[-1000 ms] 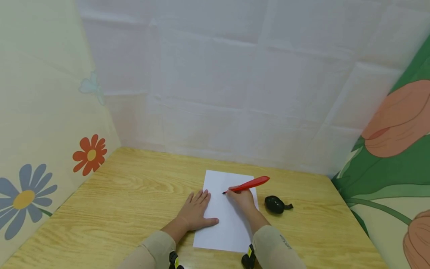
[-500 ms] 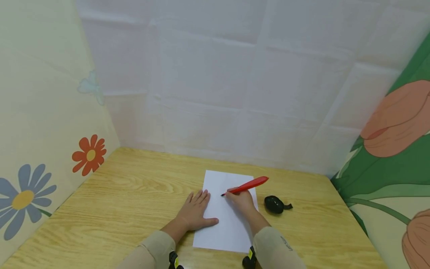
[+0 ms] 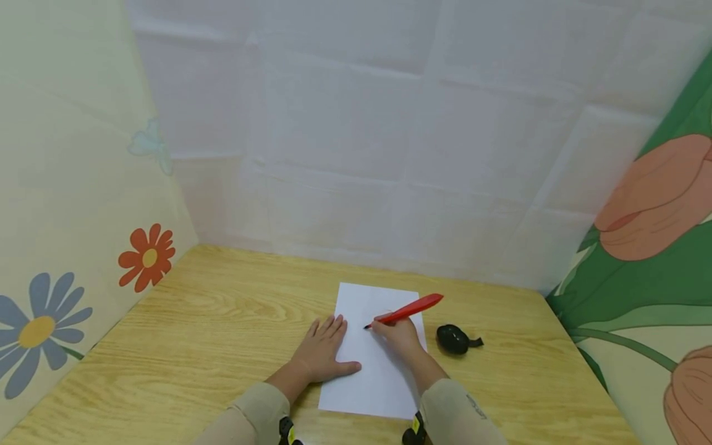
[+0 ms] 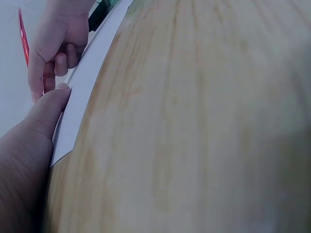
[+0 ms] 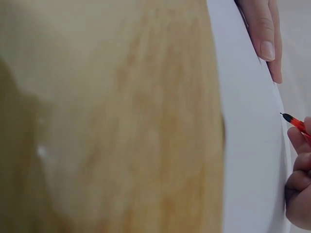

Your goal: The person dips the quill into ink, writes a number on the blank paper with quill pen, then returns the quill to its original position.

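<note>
A white sheet of paper [image 3: 356, 389] lies on the wooden table in the head view. My left hand [image 3: 319, 352] rests flat across its left edge, fingers and thumb spread. My right hand [image 3: 402, 337] pinches a red pen [image 3: 414, 307] whose wide body tapers to a black tip; the tip is down at the middle of the sheet. A faint thin line shows on the paper just above the right hand. The left wrist view has my left thumb [image 4: 51, 109] at the paper's edge. In the right wrist view, the pen's black tip [image 5: 286, 117] points at the left hand.
A shiny black rounded object [image 3: 453, 339] with a short flat tail stands on the table [image 3: 233, 321] right of the paper. A pale cloth [image 3: 356, 136] hangs behind. Flower-printed sheets [image 3: 61, 173] flank both sides.
The right hand has drawn the pen tip slightly toward the person and a little left on the paper. The left hand stays in place. The head view has shifted very slightly.
</note>
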A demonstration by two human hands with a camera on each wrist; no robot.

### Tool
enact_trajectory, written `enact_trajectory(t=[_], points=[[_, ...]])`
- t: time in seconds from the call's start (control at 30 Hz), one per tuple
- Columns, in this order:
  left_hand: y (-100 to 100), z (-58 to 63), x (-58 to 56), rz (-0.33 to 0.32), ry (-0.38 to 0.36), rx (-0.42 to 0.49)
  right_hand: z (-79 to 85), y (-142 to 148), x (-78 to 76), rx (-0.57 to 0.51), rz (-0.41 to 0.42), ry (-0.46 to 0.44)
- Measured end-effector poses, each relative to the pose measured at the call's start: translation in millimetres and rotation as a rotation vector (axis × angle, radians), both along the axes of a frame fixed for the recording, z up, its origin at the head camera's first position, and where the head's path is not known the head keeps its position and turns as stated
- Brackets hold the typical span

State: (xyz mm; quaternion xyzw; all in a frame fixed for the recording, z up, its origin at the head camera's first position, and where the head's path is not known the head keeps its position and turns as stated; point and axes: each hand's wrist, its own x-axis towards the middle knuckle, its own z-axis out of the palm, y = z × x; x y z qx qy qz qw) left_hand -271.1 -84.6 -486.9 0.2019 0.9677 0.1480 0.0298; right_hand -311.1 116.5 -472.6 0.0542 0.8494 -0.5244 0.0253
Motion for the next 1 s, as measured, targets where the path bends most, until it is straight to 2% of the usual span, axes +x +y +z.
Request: enact_trajectory(t=[0.47,1.0], points=[[0,0.0,0.0,-0.001,-0.007,-0.007,-2.4,2,2.3,0.013,0.04,0.019],[0,4.6,2.9,-0.005,0.002,-0.006,1.0,2,11.0,0.002,0.053,-0.056]])
